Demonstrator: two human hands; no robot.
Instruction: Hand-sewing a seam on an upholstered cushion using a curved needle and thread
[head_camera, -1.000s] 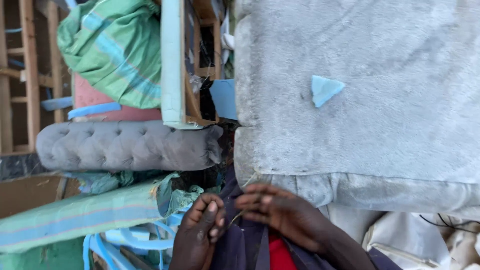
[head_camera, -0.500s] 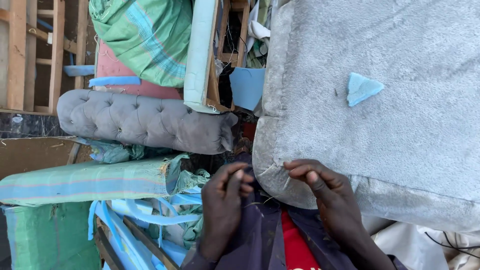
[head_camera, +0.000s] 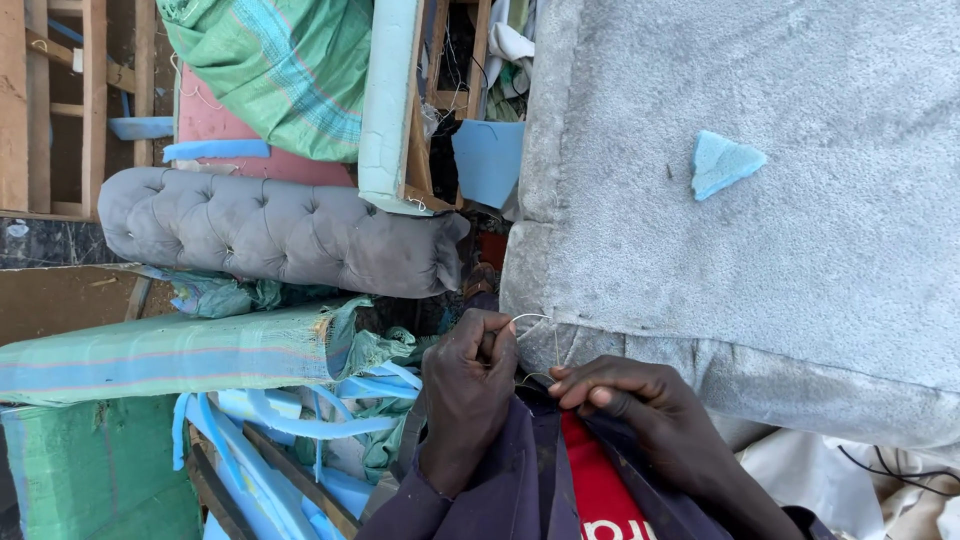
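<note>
Compared with half a second ago, both hands sit closer to the corner of the grey cushion (head_camera: 760, 290), and the left thumb and fingers are now pinched tighter. The left hand (head_camera: 468, 385) is closed on a curved needle (head_camera: 530, 320); its thin pale arc rises from the fingertips and bends over toward the cushion's edge, so its long axis runs across from the hand to the fabric. A fine thread (head_camera: 556, 350) hangs between the two hands, just beside the cushion's seam. The right hand (head_camera: 640, 405) has its fingers curled together, the tips pressed at the seam on the thread. On top of the cushion lies a blue foam scrap (head_camera: 722, 163). Beyond the cushion's left edge lies a grey tufted bolster (head_camera: 280, 230).
</note>
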